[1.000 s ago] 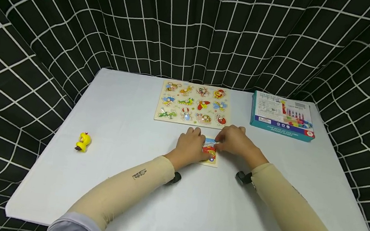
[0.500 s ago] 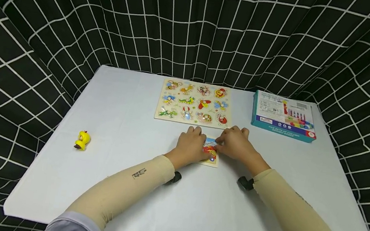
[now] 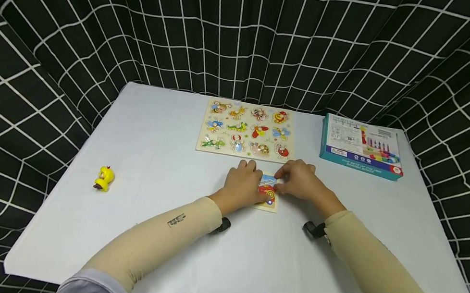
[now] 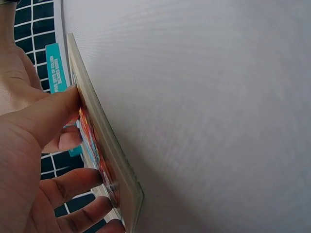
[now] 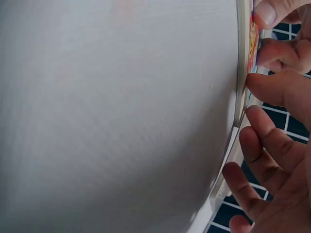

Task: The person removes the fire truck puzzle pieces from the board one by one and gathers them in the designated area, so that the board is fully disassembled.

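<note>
A small wooden puzzle board (image 3: pixel 265 208) with a red-and-blue picture lies on the white table. A pale printed label (image 3: pixel 266 183) sits across its upper part. My left hand (image 3: pixel 242 184) rests over the board's left side. Its thumb (image 4: pixel 58 107) presses on the picture, and the other fingertips touch the same face farther left. My right hand (image 3: pixel 300 180) is at the board's upper right corner, with thumb (image 5: pixel 265 87) and index finger apart right at the edge. The board's left part is hidden under the left hand.
Behind the hands lies a bigger insect peg puzzle (image 3: pixel 246 131). A teal-sided toy box (image 3: pixel 362 146) stands at the back right. Far to the left sits a yellow duck toy (image 3: pixel 104 179). A black netted-pattern curtain (image 3: pixel 247 37) surrounds the table (image 3: pixel 152 263).
My right thumb and index finger have shifted slightly at the board's corner, and the label now shows more fully. My left hand stays in place. The head view has tilted slightly.
</note>
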`<state>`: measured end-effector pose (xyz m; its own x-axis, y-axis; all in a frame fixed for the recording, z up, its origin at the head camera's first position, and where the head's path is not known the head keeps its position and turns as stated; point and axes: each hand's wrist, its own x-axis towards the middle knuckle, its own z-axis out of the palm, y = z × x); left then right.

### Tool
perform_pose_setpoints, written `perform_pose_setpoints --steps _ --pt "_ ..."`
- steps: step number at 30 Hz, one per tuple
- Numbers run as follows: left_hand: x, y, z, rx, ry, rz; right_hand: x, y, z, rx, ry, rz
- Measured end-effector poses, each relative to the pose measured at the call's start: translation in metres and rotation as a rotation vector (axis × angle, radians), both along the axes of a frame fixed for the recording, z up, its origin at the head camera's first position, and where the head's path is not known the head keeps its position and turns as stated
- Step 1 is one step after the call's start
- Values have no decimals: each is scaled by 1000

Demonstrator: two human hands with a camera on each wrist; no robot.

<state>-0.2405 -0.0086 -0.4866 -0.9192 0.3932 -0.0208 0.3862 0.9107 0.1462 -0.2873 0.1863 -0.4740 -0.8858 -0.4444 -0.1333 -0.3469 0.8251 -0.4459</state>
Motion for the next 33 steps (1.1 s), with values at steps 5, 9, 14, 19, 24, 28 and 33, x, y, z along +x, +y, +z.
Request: perform_pose_setpoints --steps 5,9,14,19,24,28,33 --pt "0 1 -2 9 21 -1 2 -2 4 18 56 44" --pt "0 1 -1 5 16 0 3 -2 5 48 98 68" --pt "-1 0 -1 -8 20 0 2 -1 2 94 179 103" --pt "-1 1 -1 -14 15 1 2 1 2 107 226 153" --pt "1 3 -1 5 4 -9 2 26 10 99 207 125" --pt "0 2 -2 2 4 -2 1 67 18 121 161 69" --pt "0 2 -2 8 -6 12 3 115 21 134 99 4"
